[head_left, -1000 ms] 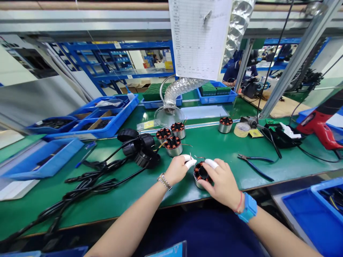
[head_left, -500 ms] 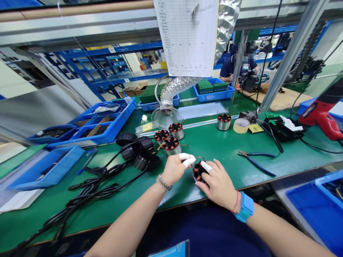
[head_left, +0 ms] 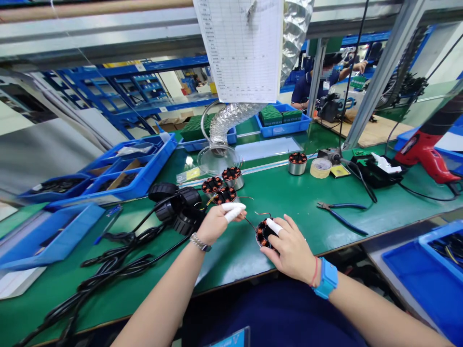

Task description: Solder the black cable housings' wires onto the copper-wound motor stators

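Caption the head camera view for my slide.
Right hand steadies a copper-wound stator on the green bench while left hand pinches its wire lead.

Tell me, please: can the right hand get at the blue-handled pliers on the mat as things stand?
Probably yes. The pliers lie in the open on the green mat, with bare mat between them and the right hand, though that hand now holds the wound stator.

Your copper-and-black wound stator (head_left: 263,232) sits on the green bench mat (head_left: 289,193). Your fingertips (head_left: 233,212) wear white cots. The trays (head_left: 119,168) are blue; the pliers (head_left: 342,214) have blue handles.
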`<state>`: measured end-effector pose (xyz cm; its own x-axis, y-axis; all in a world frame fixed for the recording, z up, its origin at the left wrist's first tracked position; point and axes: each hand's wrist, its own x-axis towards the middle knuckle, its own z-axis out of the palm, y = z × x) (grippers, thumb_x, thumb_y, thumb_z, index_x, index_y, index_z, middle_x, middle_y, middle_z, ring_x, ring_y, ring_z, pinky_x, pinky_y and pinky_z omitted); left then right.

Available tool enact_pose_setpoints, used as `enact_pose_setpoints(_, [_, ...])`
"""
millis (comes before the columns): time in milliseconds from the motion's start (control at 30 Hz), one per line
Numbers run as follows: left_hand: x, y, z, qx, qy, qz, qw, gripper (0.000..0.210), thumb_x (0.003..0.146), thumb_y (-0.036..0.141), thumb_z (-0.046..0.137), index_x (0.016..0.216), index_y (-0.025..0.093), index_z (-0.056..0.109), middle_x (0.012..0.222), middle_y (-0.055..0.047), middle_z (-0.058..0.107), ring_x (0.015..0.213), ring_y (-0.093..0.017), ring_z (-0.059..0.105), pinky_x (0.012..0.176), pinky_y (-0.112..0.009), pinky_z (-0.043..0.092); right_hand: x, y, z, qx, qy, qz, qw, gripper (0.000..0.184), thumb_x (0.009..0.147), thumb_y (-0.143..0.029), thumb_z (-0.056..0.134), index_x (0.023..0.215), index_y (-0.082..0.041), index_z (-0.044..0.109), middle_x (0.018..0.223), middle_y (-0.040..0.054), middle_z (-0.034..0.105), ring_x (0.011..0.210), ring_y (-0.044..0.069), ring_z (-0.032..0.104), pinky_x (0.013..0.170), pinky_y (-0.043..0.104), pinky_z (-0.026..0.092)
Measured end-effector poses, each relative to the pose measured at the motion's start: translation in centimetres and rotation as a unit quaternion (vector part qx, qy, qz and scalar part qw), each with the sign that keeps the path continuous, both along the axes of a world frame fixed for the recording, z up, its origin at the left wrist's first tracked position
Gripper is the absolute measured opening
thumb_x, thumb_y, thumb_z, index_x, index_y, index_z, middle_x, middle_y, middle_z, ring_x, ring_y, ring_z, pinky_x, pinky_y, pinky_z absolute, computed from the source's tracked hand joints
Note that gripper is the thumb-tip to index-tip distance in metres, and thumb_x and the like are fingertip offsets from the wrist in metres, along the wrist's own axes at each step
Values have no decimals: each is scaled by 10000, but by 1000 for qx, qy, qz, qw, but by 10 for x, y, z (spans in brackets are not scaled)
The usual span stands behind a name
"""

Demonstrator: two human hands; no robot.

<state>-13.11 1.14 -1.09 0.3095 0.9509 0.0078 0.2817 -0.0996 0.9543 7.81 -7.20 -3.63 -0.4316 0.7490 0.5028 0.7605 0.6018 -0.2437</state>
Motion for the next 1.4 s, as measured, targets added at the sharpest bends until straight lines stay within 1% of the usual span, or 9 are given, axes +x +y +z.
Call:
enact_pose_setpoints(133, [17,12,-25,-40,-35,-94,994,389,679,346,679,1006,138,648,971,-95,692,877,-224,648,848,-384,500,6,5,1,-24,16,41,999,246,839,-375,501,794,-177,640,1111,100,585,1153,243,422,1025,476,265])
enact_pose_setpoints(233, [35,16,-28,-19,-54,-131,990,299,687,326,677,919,139,678,913,-83,700,868,-208,641,842,-348,496,11,8,2,-45,27,73,996,238,839,-373,502,781,-183,633,1115,89,586,1151,232,430,998,457,299])
enact_pose_setpoints(400, [48,19,-19,12,-70,-103,992,190,708,322,654,702,133,641,702,-34,662,687,-143,607,698,-273,496,12,9,2,-58,39,78,995,242,848,-377,487,790,-185,623,1202,78,556,1177,219,424,996,459,290])
enact_pose_setpoints(500, [50,18,-10,24,-37,-99,994,196,718,312,634,634,136,606,598,0,607,594,-115,559,644,-255,475,10,8,4,-77,41,82,993,249,857,-376,467,796,-188,618,1229,70,546,1190,220,422,994,472,284])
enact_pose_setpoints(700, [46,18,2,29,-17,-43,999,157,668,294,665,684,138,663,716,-37,666,678,-156,611,681,-281,498,12,11,3,-81,54,108,989,251,852,-371,477,771,-178,615,1222,69,548,1182,210,428,976,429,313])
enact_pose_setpoints(900, [49,17,4,27,-60,7,998,169,609,282,710,692,137,683,719,-51,689,641,-165,625,646,-297,520,12,14,3,-80,54,111,989,250,852,-366,479,768,-174,613,1208,75,554,1174,210,434,973,428,311])
enact_pose_setpoints(1033, [50,19,2,3,-91,12,996,194,561,262,751,699,137,694,742,-57,698,656,-169,635,671,-304,526,12,14,4,-79,56,114,989,249,849,-364,483,759,-173,615,1206,78,556,1170,213,437,965,423,324])
enact_pose_setpoints(1167, [51,22,-4,-6,-156,14,988,188,550,242,760,689,137,691,652,-33,677,581,-145,619,621,-284,522,12,13,4,-80,55,110,989,240,848,-356,487,765,-177,624,1218,84,552,1168,225,443,970,441,319])
enact_pose_setpoints(1400, [54,22,-10,33,-186,32,981,176,560,256,753,646,136,659,659,-29,663,569,-133,604,600,-282,516,12,12,7,-91,45,109,989,247,849,-362,484,768,-178,627,1238,76,539,1172,225,442,971,444,320])
